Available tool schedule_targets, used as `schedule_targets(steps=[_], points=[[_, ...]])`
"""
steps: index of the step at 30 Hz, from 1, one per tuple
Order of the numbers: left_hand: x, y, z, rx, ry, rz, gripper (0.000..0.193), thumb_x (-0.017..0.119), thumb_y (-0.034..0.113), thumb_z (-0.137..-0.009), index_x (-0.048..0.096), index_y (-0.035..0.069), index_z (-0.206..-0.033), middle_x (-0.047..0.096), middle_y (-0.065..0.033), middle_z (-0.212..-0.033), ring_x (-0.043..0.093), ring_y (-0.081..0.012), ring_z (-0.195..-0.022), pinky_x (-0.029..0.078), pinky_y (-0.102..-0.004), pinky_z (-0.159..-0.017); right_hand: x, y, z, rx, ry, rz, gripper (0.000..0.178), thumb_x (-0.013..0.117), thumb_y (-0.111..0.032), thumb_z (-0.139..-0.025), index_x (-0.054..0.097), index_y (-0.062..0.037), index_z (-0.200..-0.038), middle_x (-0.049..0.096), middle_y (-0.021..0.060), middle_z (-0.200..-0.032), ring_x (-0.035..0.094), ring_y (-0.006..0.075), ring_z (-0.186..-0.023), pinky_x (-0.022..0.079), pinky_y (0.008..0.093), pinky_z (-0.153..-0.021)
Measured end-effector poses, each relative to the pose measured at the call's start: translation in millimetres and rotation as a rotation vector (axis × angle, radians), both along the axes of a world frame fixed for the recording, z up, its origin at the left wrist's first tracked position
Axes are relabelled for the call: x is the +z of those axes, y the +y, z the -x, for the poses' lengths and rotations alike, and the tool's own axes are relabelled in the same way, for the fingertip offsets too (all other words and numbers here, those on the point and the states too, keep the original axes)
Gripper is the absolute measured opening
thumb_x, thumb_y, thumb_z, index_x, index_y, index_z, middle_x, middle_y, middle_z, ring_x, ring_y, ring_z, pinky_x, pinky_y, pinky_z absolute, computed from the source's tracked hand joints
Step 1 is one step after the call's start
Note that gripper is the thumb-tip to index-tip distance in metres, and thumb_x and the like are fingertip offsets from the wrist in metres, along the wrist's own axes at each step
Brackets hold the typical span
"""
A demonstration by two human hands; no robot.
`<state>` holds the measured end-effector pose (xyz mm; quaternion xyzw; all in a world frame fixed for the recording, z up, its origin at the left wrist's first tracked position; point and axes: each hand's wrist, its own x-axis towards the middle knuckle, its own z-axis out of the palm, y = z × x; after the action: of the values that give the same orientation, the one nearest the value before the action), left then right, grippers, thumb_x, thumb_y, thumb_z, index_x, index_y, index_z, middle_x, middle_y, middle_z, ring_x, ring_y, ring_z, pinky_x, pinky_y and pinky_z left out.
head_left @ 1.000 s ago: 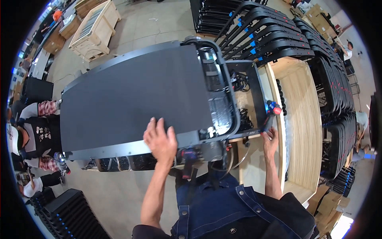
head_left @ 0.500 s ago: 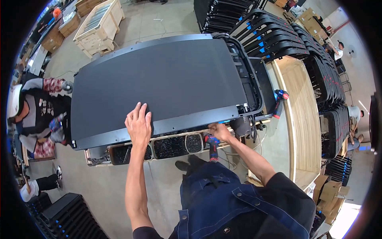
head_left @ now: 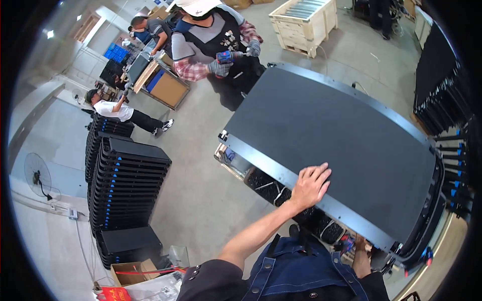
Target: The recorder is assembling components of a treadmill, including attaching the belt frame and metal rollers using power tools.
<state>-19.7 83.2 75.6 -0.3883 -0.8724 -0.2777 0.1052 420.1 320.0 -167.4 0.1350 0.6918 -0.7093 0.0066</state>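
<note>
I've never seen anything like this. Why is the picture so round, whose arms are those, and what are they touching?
No robot here: a person works bare-handed, wearing a wide fisheye camera on the head, so straight edges bend. Those arms are the wearer's. The left hand lies open on a long black panel, across its silvery side rail. The right hand, partly hidden by the panel's near edge, is beside a blue-and-red power tool; whether it holds anything is unclear. Across the panel, a co-worker holds another power tool.

Right hand (head_left: 360, 244) part-hidden beneath dark deck (head_left: 336, 135); grip unreadable. Blue-red tool (head_left: 346, 244) beside it partly covered, indistinct.
</note>
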Motion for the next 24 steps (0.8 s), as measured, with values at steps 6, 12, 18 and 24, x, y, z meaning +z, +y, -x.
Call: schedule_targets(steps=[6, 12, 18, 24], points=[[3, 6, 2, 0.018, -0.022, 0.030, 0.038, 0.070, 0.024, -0.090, 0.067, 0.008, -0.124, 0.061, -0.0067, -0.138, 0.057, -0.0261, -0.117, 0.043, -0.0409, -0.101, 9, -22, 89, -0.174, -0.065, 0.294, 0.030, 0.069, -0.028, -0.091, 0.068, -0.0081, -0.113, 0.073, 0.0087, -0.105, 0.069, 0.0236, -0.093, 0.056, 0.0378, -0.082], [2, 13, 2, 0.014, -0.045, -0.013, 0.038, 0.072, 0.020, -0.088, 0.067, 0.008, -0.124, 0.063, -0.0066, -0.135, 0.061, -0.0269, -0.113, 0.045, -0.0423, -0.099, 17, -16, 153, -0.458, -0.075, 0.591, 0.029, 0.067, -0.031, -0.093, 0.068, -0.0105, -0.113, 0.072, 0.0071, -0.106, 0.069, 0.0225, -0.094, 0.056, 0.0372, -0.082], [0, 14, -2, 0.027, -0.027, 0.036, 0.038, 0.070, 0.024, -0.090, 0.066, 0.010, -0.125, 0.062, -0.0052, -0.136, 0.058, -0.0256, -0.115, 0.043, -0.0412, -0.101, 18, -22, 182, -0.683, -0.055, 0.910, 0.028, 0.065, -0.034, -0.095, 0.068, -0.0128, -0.112, 0.072, 0.0056, -0.106, 0.068, 0.0213, -0.096, 0.056, 0.0366, -0.082], [10, 18, -5, -0.019, -0.019, -0.015, 0.038, 0.072, 0.022, -0.088, 0.065, 0.008, -0.122, 0.062, -0.0094, -0.134, 0.058, -0.0304, -0.116, 0.044, -0.0452, -0.099, 1, -36, 186, -0.651, -0.148, 1.694, 0.031, 0.059, -0.038, -0.099, 0.065, -0.0124, -0.116, 0.070, 0.0057, -0.107, 0.067, 0.0234, -0.096, 0.057, 0.0401, -0.085]])
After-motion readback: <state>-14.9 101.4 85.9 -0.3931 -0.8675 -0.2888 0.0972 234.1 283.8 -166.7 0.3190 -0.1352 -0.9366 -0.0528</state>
